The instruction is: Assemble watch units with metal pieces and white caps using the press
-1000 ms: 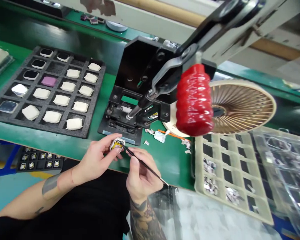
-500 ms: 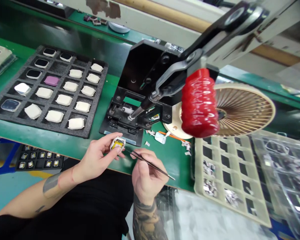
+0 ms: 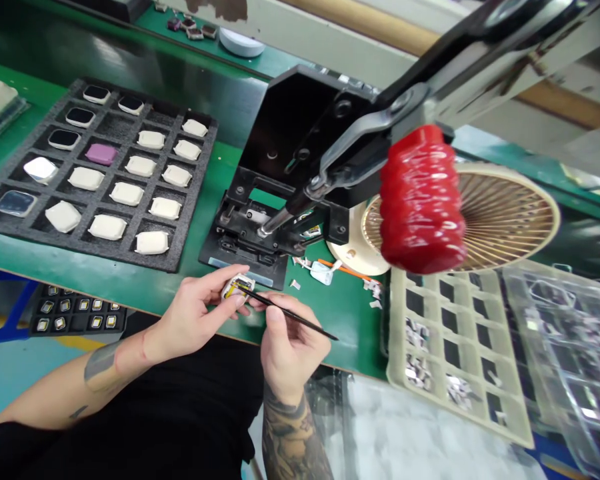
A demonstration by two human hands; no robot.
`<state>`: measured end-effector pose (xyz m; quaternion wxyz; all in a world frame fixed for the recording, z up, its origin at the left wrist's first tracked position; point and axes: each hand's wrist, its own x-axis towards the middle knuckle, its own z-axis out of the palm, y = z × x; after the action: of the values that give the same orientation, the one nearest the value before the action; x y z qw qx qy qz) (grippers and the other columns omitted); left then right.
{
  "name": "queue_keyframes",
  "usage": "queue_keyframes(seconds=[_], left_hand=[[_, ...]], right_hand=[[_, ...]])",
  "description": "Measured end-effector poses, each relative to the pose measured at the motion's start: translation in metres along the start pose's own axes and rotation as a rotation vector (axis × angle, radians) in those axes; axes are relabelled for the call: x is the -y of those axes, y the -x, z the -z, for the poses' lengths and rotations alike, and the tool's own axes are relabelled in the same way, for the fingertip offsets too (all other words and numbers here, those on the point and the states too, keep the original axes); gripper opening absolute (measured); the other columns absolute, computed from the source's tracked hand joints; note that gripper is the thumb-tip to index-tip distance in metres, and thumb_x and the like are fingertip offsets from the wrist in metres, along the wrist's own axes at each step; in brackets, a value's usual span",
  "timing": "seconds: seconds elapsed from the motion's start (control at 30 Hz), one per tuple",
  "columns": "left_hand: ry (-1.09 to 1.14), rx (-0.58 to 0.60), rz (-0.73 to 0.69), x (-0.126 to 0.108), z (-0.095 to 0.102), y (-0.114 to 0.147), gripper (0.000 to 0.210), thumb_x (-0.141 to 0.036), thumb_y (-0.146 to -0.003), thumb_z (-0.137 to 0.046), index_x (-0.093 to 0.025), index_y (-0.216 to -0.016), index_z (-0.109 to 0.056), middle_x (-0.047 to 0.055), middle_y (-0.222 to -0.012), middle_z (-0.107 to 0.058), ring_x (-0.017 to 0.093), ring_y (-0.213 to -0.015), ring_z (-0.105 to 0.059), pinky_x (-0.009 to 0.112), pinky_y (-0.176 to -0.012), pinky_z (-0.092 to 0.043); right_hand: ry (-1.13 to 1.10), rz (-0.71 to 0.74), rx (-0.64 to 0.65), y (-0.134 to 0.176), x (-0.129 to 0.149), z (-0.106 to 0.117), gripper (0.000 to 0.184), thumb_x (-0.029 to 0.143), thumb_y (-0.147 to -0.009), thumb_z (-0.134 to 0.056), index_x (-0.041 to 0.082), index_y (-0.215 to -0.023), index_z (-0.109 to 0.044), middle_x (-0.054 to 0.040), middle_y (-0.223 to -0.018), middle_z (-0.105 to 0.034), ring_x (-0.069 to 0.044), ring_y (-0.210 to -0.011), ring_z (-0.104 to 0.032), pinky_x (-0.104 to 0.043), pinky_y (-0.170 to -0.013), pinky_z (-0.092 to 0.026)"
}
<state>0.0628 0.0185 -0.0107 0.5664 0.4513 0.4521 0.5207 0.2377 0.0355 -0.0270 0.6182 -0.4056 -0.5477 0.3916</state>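
Between thumb and fingers, my left hand [image 3: 200,313] holds a small watch case [image 3: 229,288], pale at the rim with yellow parts showing inside. My right hand [image 3: 293,343] grips dark tweezers [image 3: 290,312] like a pen. Their tips reach over the inside of the case; whether they pinch a part is too small to tell. Just beyond both hands stands a black hand press [image 3: 250,233] with a red-gripped lever [image 3: 423,200]. Small white scraps and a pale blue tag [image 3: 321,272] lie on the green bench right of it.
A dark foam tray [image 3: 177,227] with several white watch cases, a purple one and dark-screened ones lies left. On the right are a cream compartment tray [image 3: 435,393], a clear plastic box [image 3: 563,333] and a small fan [image 3: 510,220]. A black tray [image 3: 80,321] sits below the bench edge.
My right hand has moved up slightly, bringing the tweezer tips from beside the watch case to over its inside. My left hand keeps its hold. The view has shifted a little.
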Motion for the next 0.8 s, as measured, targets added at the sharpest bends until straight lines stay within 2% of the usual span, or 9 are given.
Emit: queue_keyframes(seconds=[0.13,0.33,0.47,0.53,0.6,0.67,0.7,0.73,0.8], left_hand=[[0.003,-0.033,0.013,0.000,-0.002,-0.001,0.054,-0.035,-0.109,-0.077,-0.016,-0.159,-0.069,0.008,-0.108,-0.088,0.022,-0.090,-0.088,0.029,-0.081,-0.074],[-0.056,-0.047,-0.039,-0.002,-0.002,-0.001,0.053,-0.033,-0.109,-0.077,-0.014,-0.158,-0.070,0.008,-0.106,-0.088,0.021,-0.088,-0.088,0.029,-0.083,-0.075],[-0.039,-0.012,-0.046,0.003,0.002,0.003,0.053,-0.032,-0.110,-0.076,-0.019,-0.161,-0.069,0.008,-0.114,-0.089,0.023,-0.093,-0.089,0.029,-0.084,-0.075],[-0.036,0.013,-0.053,0.006,0.004,0.004,0.053,-0.031,-0.110,-0.076,-0.021,-0.162,-0.069,0.009,-0.117,-0.089,0.023,-0.094,-0.089,0.030,-0.084,-0.075],[-0.045,0.017,-0.063,0.006,0.004,0.004,0.053,-0.031,-0.109,-0.077,-0.021,-0.161,-0.069,0.009,-0.118,-0.089,0.022,-0.095,-0.089,0.030,-0.086,-0.074],[-0.015,-0.009,-0.051,0.005,0.003,0.002,0.053,-0.032,-0.109,-0.079,-0.019,-0.159,-0.069,0.010,-0.117,-0.089,0.022,-0.096,-0.088,0.029,-0.089,-0.073],[0.024,-0.034,-0.035,0.004,0.002,0.001,0.053,-0.033,-0.108,-0.079,-0.018,-0.159,-0.069,0.011,-0.117,-0.089,0.022,-0.096,-0.088,0.029,-0.088,-0.073],[0.073,-0.062,-0.019,0.002,0.000,-0.001,0.054,-0.034,-0.108,-0.080,-0.016,-0.158,-0.068,0.012,-0.116,-0.089,0.022,-0.095,-0.089,0.029,-0.086,-0.073],[0.173,-0.115,-0.003,-0.001,-0.003,-0.005,0.056,-0.036,-0.107,-0.081,-0.014,-0.157,-0.067,0.014,-0.113,-0.089,0.024,-0.091,-0.089,0.029,-0.079,-0.073]], right_hand=[[-0.040,0.029,-0.020,-0.002,0.002,0.000,0.020,0.013,-0.102,-0.076,0.026,-0.117,-0.083,-0.0057,-0.105,-0.084,-0.022,-0.091,-0.084,-0.037,-0.076,-0.074],[0.109,0.139,-0.043,0.004,0.000,-0.002,0.025,0.011,-0.099,-0.078,0.026,-0.118,-0.085,-0.0072,-0.108,-0.085,-0.025,-0.101,-0.083,-0.046,-0.089,-0.074],[0.024,-0.008,-0.029,-0.004,0.001,-0.001,0.013,0.019,-0.102,-0.079,0.023,-0.113,-0.083,-0.0075,-0.105,-0.085,-0.023,-0.092,-0.085,-0.038,-0.079,-0.074],[-0.090,-0.092,0.023,-0.010,0.002,0.002,0.010,0.023,-0.104,-0.078,0.023,-0.113,-0.082,-0.0061,-0.100,-0.084,-0.020,-0.080,-0.083,-0.034,-0.071,-0.072],[-0.204,-0.121,0.133,-0.013,0.002,0.006,0.009,0.027,-0.106,-0.075,0.024,-0.113,-0.081,-0.0050,-0.095,-0.083,-0.020,-0.075,-0.082,-0.033,-0.066,-0.070],[-0.240,-0.068,0.258,-0.012,0.002,0.009,0.008,0.030,-0.106,-0.076,0.025,-0.111,-0.080,-0.0046,-0.091,-0.082,-0.022,-0.077,-0.081,-0.038,-0.069,-0.071],[-0.221,-0.020,0.282,-0.011,0.002,0.009,0.009,0.031,-0.105,-0.077,0.026,-0.111,-0.081,-0.0047,-0.090,-0.081,-0.023,-0.079,-0.081,-0.042,-0.072,-0.072],[-0.189,0.033,0.250,-0.009,0.001,0.008,0.009,0.030,-0.104,-0.077,0.026,-0.111,-0.081,-0.0050,-0.090,-0.081,-0.024,-0.082,-0.081,-0.044,-0.074,-0.072],[-0.136,0.108,0.066,-0.007,0.000,0.005,0.012,0.026,-0.103,-0.078,0.026,-0.113,-0.082,-0.0053,-0.094,-0.081,-0.024,-0.086,-0.080,-0.042,-0.073,-0.072]])
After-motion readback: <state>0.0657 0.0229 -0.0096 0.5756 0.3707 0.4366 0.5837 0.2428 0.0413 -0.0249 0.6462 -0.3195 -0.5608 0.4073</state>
